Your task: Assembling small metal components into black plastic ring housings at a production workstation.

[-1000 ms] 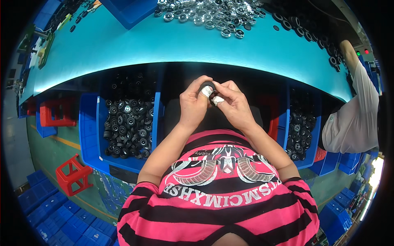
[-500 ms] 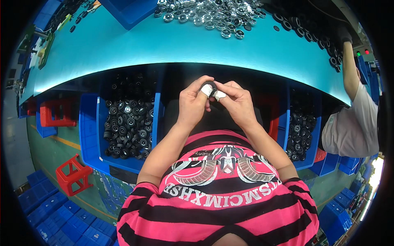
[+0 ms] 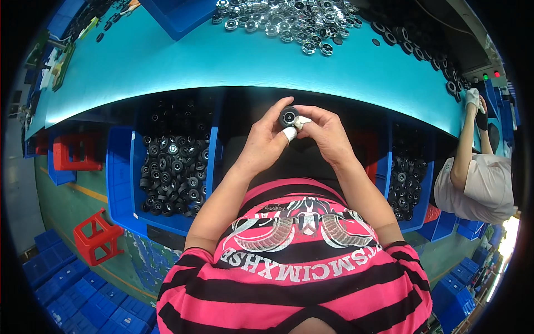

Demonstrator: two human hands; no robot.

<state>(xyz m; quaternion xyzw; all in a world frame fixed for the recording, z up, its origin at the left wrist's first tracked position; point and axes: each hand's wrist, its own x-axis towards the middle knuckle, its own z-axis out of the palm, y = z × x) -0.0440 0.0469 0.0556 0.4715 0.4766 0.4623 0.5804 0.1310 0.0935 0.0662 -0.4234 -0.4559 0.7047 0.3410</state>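
Observation:
A small black toy wheel [image 3: 288, 116] with a pale ring round its hub is held up between my two hands, just short of the table edge. My right hand [image 3: 324, 131] pinches its right side between thumb and forefinger. On the wheel's left, my left hand [image 3: 266, 138] has its forefinger along the rim and its thumb below. Both thumbs have white wraps on their tips. The wheel's face is turned up, and part of its lower rim is hidden by the thumbs.
A turquoise table [image 3: 222, 61] spans the front, with clear shiny hubs [image 3: 300, 28] heaped at its far side and black tyres [image 3: 411, 47] to their right. Blue bins of black wheels [image 3: 172, 172] flank me. A co-worker [image 3: 473, 178] stands at right; red stools [image 3: 95, 236] at left.
The wheel, mostly covered by my fingers before, now shows its face. My left thumb has slid down off it. The co-worker's hands have come back from the tyres toward the near edge.

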